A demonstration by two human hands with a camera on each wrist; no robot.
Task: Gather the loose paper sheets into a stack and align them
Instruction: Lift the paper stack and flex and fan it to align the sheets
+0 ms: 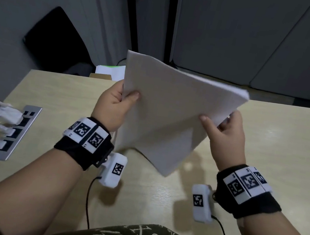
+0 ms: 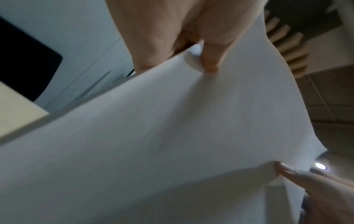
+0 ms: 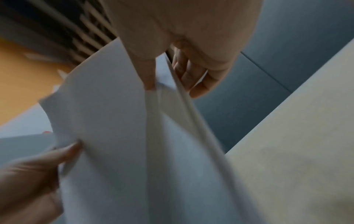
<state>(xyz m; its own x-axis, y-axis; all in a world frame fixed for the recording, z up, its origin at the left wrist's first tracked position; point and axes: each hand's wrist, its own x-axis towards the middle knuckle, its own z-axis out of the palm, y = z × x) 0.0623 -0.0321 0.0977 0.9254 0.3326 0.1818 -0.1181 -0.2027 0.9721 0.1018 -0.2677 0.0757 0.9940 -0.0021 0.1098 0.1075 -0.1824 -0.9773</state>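
A stack of white paper sheets (image 1: 163, 108) is held up in the air above the pale wooden table (image 1: 279, 149), tilted with one corner pointing down toward me. My left hand (image 1: 117, 103) grips its left edge, thumb on the near face and fingers hidden behind. On the right edge my right hand (image 1: 227, 129) pinches the sheets the same way. In the left wrist view the paper stack (image 2: 162, 136) fills the frame under my left hand (image 2: 191, 45). The right wrist view shows the paper sheets (image 3: 122, 136) slightly fanned apart below my right hand (image 3: 172, 63).
A metal socket panel (image 1: 15, 132) with white plugs and cables is set into the table at the left. Beyond the far edge lie a white-and-green box (image 1: 109, 70) and a black panel (image 1: 58, 41). Grey partition walls stand behind.
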